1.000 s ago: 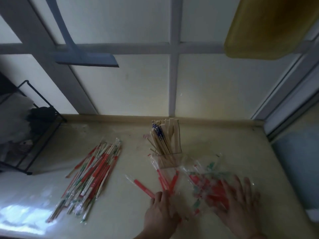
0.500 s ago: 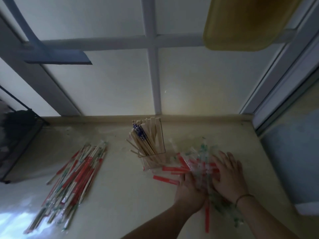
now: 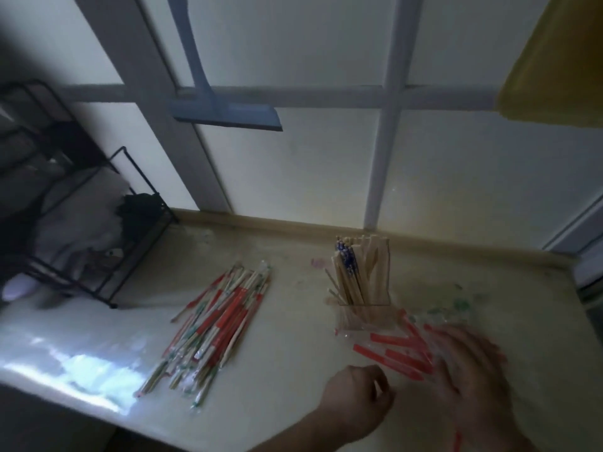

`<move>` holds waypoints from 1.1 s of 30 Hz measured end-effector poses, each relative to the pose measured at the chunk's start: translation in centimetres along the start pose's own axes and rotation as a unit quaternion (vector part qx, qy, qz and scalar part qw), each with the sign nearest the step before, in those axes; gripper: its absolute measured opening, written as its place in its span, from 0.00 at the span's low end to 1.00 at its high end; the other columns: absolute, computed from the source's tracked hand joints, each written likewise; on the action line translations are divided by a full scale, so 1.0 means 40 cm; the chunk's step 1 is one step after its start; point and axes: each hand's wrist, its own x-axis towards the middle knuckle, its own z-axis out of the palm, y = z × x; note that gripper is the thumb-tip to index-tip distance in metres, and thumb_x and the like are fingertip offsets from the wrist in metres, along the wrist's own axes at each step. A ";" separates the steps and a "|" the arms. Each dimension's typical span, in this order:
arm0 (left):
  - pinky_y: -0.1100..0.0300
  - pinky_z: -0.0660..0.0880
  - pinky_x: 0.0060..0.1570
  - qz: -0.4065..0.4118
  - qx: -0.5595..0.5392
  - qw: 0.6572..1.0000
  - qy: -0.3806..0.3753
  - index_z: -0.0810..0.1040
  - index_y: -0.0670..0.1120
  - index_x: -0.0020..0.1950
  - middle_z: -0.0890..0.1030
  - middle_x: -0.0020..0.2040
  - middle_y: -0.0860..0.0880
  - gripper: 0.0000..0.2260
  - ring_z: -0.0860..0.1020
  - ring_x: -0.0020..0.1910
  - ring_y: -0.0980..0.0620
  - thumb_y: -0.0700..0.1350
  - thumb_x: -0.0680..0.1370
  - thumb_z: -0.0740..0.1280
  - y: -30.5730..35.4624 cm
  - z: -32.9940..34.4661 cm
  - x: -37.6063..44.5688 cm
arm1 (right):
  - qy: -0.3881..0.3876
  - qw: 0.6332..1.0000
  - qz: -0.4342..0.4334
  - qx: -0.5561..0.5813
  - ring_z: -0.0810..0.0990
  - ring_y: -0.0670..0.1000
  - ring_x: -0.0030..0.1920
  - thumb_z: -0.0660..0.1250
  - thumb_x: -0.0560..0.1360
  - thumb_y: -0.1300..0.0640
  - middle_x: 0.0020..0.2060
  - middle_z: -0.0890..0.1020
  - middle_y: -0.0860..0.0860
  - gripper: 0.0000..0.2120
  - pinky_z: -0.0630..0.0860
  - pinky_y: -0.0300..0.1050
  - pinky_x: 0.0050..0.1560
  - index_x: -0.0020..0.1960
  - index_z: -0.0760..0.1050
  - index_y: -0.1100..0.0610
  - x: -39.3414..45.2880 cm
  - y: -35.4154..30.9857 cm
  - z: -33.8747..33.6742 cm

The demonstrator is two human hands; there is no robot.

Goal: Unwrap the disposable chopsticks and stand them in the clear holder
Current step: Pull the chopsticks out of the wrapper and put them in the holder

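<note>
The right hand (image 3: 473, 376) lies flat with fingers spread on the pile of empty wrappers (image 3: 401, 347), blurred by motion. The left hand (image 3: 357, 399) has pulled back from that pile since 0.5 s ago and now sits apart from the right one, fingers curled loosely; whether it pinches anything I cannot tell. The wrappers are fanned out wider than before, their red ends pointing left across the counter (image 3: 293, 370). Just behind them stands the clear holder (image 3: 365, 313), packed with bare chopsticks (image 3: 365, 269) leaning left. Well to the left lies the heap of wrapped chopsticks (image 3: 215, 324), untouched. Print on the wrappers is too blurred to read. A black wire rack (image 3: 98, 243) stands at the counter's far left, and a blue squeegee (image 3: 225, 115) hangs on the window behind.
</note>
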 end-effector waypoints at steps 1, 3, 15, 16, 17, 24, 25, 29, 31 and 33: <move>0.61 0.74 0.45 -0.018 0.016 0.999 0.032 0.78 0.51 0.53 0.83 0.45 0.51 0.13 0.81 0.49 0.49 0.58 0.77 0.63 -0.044 -0.033 -0.010 | 0.006 0.999 -0.043 0.013 0.79 0.56 0.55 0.61 0.75 0.55 0.50 0.84 0.54 0.15 0.70 0.49 0.63 0.49 0.84 0.61 0.009 -0.050 0.024; 0.61 0.72 0.43 -0.075 0.036 0.991 0.104 0.77 0.52 0.52 0.83 0.45 0.51 0.13 0.81 0.48 0.51 0.60 0.76 0.63 -0.153 -0.101 -0.029 | -0.015 0.992 -0.116 0.043 0.80 0.53 0.53 0.65 0.71 0.61 0.48 0.84 0.50 0.10 0.72 0.51 0.62 0.46 0.85 0.58 0.023 -0.137 0.087; 0.57 0.72 0.45 -0.151 0.271 0.937 0.159 0.73 0.49 0.63 0.81 0.57 0.49 0.16 0.81 0.53 0.45 0.53 0.79 0.58 -0.494 -0.363 -0.048 | -0.200 0.957 -0.163 0.134 0.78 0.47 0.49 0.65 0.73 0.60 0.46 0.81 0.43 0.10 0.73 0.38 0.56 0.51 0.80 0.51 0.142 -0.396 0.387; 0.58 0.70 0.44 -0.130 0.289 0.938 0.142 0.74 0.49 0.61 0.82 0.56 0.48 0.14 0.81 0.52 0.46 0.51 0.79 0.58 -0.497 -0.364 -0.043 | -0.203 0.957 -0.163 0.127 0.78 0.47 0.49 0.65 0.73 0.59 0.46 0.82 0.43 0.10 0.74 0.38 0.55 0.51 0.80 0.51 0.144 -0.400 0.394; 0.58 0.67 0.42 -0.112 0.304 0.937 0.129 0.75 0.48 0.60 0.82 0.55 0.48 0.13 0.81 0.51 0.46 0.50 0.80 0.57 -0.499 -0.364 -0.041 | -0.204 0.958 -0.164 0.120 0.78 0.47 0.48 0.65 0.73 0.59 0.46 0.82 0.43 0.10 0.74 0.38 0.54 0.51 0.81 0.52 0.142 -0.401 0.400; 0.57 0.69 0.37 -0.060 0.234 0.962 0.131 0.75 0.47 0.57 0.83 0.50 0.46 0.13 0.82 0.46 0.42 0.51 0.77 0.58 -0.505 -0.363 -0.043 | -0.239 0.964 0.028 0.116 0.78 0.38 0.42 0.66 0.73 0.53 0.39 0.81 0.36 0.07 0.75 0.34 0.45 0.47 0.81 0.45 0.108 -0.407 0.437; 0.56 0.72 0.38 -0.043 0.193 0.970 0.143 0.74 0.49 0.57 0.83 0.48 0.46 0.12 0.81 0.45 0.43 0.51 0.77 0.59 -0.499 -0.360 -0.048 | -0.254 0.952 0.109 0.130 0.79 0.38 0.40 0.68 0.73 0.53 0.36 0.81 0.35 0.06 0.76 0.35 0.44 0.44 0.81 0.43 0.105 -0.417 0.442; 0.62 0.68 0.31 0.014 -0.038 0.982 0.184 0.72 0.52 0.41 0.78 0.35 0.52 0.04 0.75 0.31 0.56 0.50 0.74 0.61 -0.460 -0.329 -0.066 | -0.308 0.822 0.393 0.274 0.81 0.46 0.32 0.66 0.78 0.53 0.34 0.85 0.50 0.09 0.75 0.44 0.32 0.41 0.81 0.53 0.115 -0.468 0.455; 0.63 0.67 0.31 0.029 -0.154 0.972 0.177 0.71 0.51 0.39 0.76 0.31 0.54 0.05 0.72 0.28 0.58 0.49 0.74 0.62 -0.431 -0.307 -0.073 | -0.298 0.770 0.463 0.322 0.82 0.52 0.33 0.63 0.79 0.49 0.37 0.86 0.54 0.15 0.71 0.41 0.28 0.44 0.81 0.59 0.138 -0.484 0.443; 0.60 0.69 0.31 0.038 -0.247 0.956 0.152 0.72 0.48 0.39 0.76 0.30 0.53 0.07 0.71 0.28 0.59 0.47 0.76 0.62 -0.399 -0.294 -0.086 | -0.271 0.753 0.489 0.347 0.83 0.52 0.34 0.63 0.79 0.50 0.38 0.85 0.56 0.16 0.72 0.42 0.31 0.43 0.81 0.61 0.161 -0.487 0.425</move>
